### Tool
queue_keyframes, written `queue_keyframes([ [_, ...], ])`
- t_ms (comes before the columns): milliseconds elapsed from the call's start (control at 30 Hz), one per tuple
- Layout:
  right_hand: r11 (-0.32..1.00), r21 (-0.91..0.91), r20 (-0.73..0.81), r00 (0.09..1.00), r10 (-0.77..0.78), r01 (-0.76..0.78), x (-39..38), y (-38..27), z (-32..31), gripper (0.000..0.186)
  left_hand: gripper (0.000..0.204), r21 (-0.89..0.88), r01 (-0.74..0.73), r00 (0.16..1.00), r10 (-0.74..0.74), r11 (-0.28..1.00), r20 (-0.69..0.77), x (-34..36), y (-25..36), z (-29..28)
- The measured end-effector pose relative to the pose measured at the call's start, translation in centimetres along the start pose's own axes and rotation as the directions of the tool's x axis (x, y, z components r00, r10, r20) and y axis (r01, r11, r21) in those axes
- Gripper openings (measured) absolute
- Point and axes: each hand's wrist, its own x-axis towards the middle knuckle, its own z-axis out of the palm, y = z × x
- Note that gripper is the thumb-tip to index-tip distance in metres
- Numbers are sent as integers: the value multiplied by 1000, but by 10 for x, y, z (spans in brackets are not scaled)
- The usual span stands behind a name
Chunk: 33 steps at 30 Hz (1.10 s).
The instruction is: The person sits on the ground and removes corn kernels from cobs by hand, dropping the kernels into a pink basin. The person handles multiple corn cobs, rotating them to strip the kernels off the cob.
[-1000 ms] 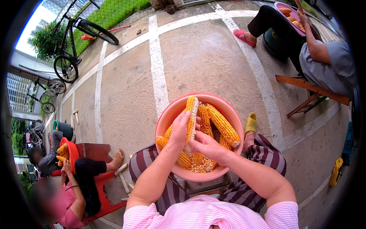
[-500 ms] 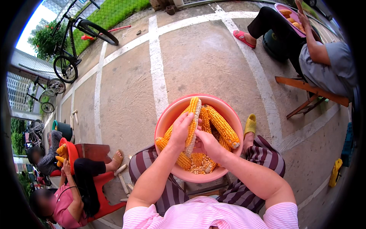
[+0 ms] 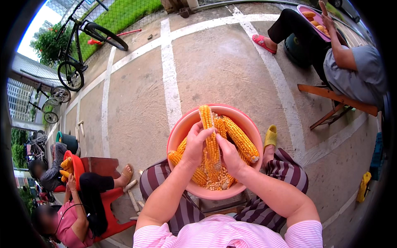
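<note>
Both hands have slid a bit along the corn cob (image 3: pixel 210 136). The left hand (image 3: pixel 195 145) and right hand (image 3: pixel 230 153) squeeze it tight over the pink bowl (image 3: pixel 178 131). Loose kernels (image 3: pixel 218 182) pile below, so the picking goes on.

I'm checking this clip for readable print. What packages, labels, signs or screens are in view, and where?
None show. There is only the pink bowl of corn cobs on the person's lap, both hands on one upright cob, white lines painted on the concrete, and bicycles at the far left.
</note>
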Motion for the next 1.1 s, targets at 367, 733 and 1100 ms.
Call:
queue_keyframes([
  [367, 983, 87, 116, 981, 154, -164, -11, -13, 14, 51, 33, -19, 11, 997, -12, 1000, -80, 2, 5, -6],
  [733, 947, 177, 182, 955, 235, -267, -10, -14, 7, 43, 36, -30, 62, 997, -63, 998, -44, 1, -2, -5],
  [1100, 959, 165, 156, 967, 204, -229, -12, -11, 6, 38, 28, -16, 68, 996, -69, 998, -51, -4, -7, -2],
])
